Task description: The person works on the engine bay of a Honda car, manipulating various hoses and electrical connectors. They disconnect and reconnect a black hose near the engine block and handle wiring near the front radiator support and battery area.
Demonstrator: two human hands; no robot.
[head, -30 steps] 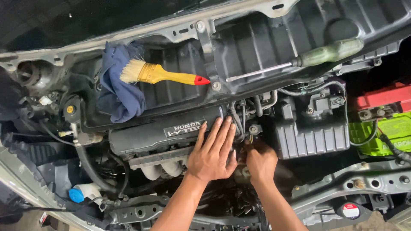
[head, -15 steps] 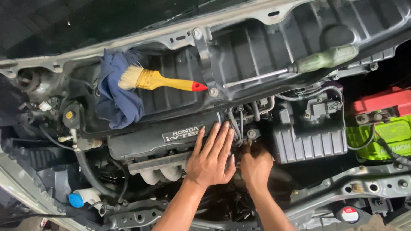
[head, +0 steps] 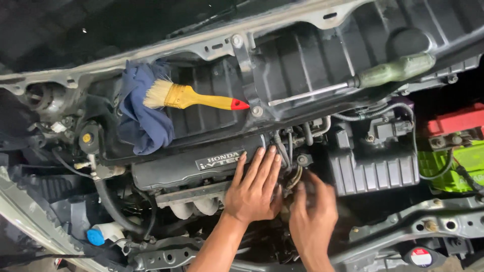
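Below the engine cover (head: 191, 168), at its right end, both hands are set among hoses and wiring. The left hand (head: 252, 189) is laid flat and open, fingers spread over the cover's edge, gripping nothing. The right hand (head: 312, 214) is curled around a small part beside the cover; that part is blurred and mostly hidden, so what is gripped cannot be told. A slip there could be caused by the cramped, dark space, and knuckles could be scraped on the metal brackets. Above the cover, a yellow paintbrush (head: 194, 98) and a blue rag (head: 143, 118) are left loose on the black panel; either could be knocked down into the engine. To the upper right of the cover, a green-handled screwdriver (head: 353, 83) is balanced on a ledge and could roll off.
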